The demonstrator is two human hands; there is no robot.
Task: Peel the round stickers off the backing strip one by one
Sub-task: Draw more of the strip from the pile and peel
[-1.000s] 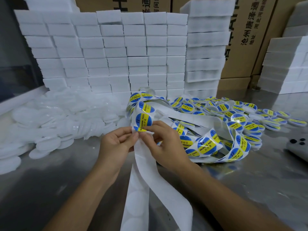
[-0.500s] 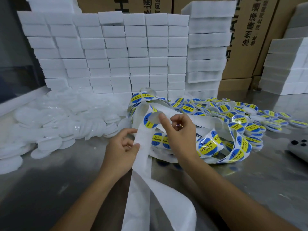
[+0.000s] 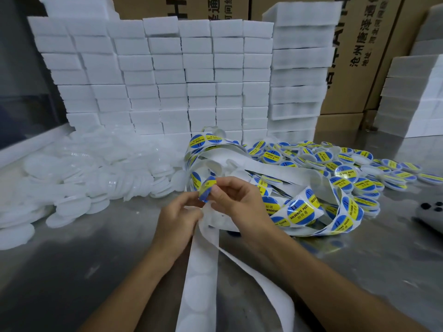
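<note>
A long white backing strip (image 3: 203,267) runs from the tangled coil of blue-and-yellow round stickers (image 3: 299,210) down past the table's front edge. My left hand (image 3: 178,218) grips the strip just below the coil. My right hand (image 3: 236,200) pinches one blue-and-yellow round sticker (image 3: 206,189) between thumb and forefinger, and the sticker curls above the strip. Whether its lower edge still touches the strip is hidden by my fingers. The lower part of the strip shows bare round outlines.
A heap of white round lids (image 3: 96,173) lies at the left. Labelled round tins (image 3: 347,164) are piled at the right, behind the coil. White foam blocks (image 3: 167,75) are stacked along the back, cardboard boxes (image 3: 359,56) behind them. A phone (image 3: 431,212) lies at the right edge.
My right hand lifted a sticker up off the strip, then came back down and left toward my left hand, holding the sticker. My left hand kept its grip on the strip.
</note>
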